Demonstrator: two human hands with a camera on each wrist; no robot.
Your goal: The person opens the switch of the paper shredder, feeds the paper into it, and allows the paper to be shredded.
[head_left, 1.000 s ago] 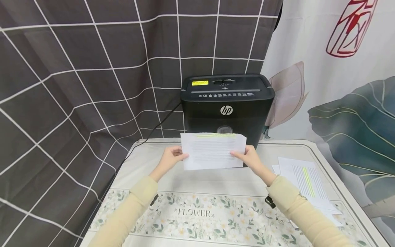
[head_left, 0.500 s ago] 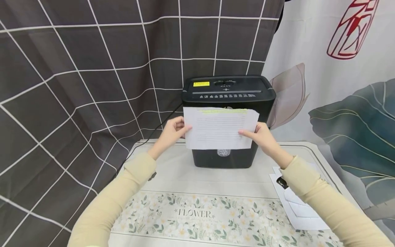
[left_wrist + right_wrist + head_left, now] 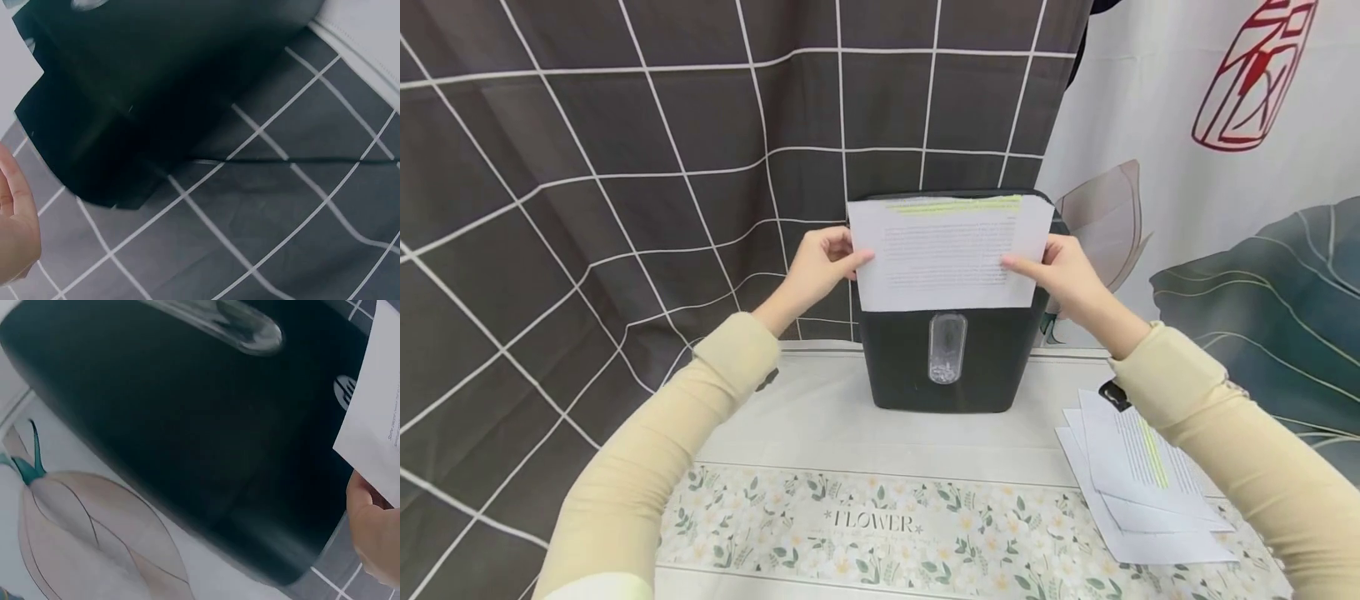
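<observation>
A white sheet of printed paper (image 3: 947, 258), with yellow highlighter across its top, is held upright in front of the black HP paper shredder (image 3: 902, 362). My left hand (image 3: 816, 267) pinches its left edge, thumb on the near face. At the right edge my right hand (image 3: 1067, 271) pinches it the same way. The sheet hides the shredder's upper front and most of its top. In the right wrist view, the paper (image 3: 372, 419) overlaps the shredder's front beside the HP logo. The left wrist view catches only part of my left hand (image 3: 15, 219) at its edge.
Several printed sheets (image 3: 1120, 500) lie loosely stacked on the table's right side, partly under my right forearm. A floral mat strip (image 3: 865, 533) runs along the front of the table. A dark grid curtain (image 3: 700, 125) hangs behind, and a black cord (image 3: 300, 161) runs beside the shredder.
Both hands have raised the sheet from near the table up to the shredder's top and farther from me. The shredder's clear window has come into view below the paper.
</observation>
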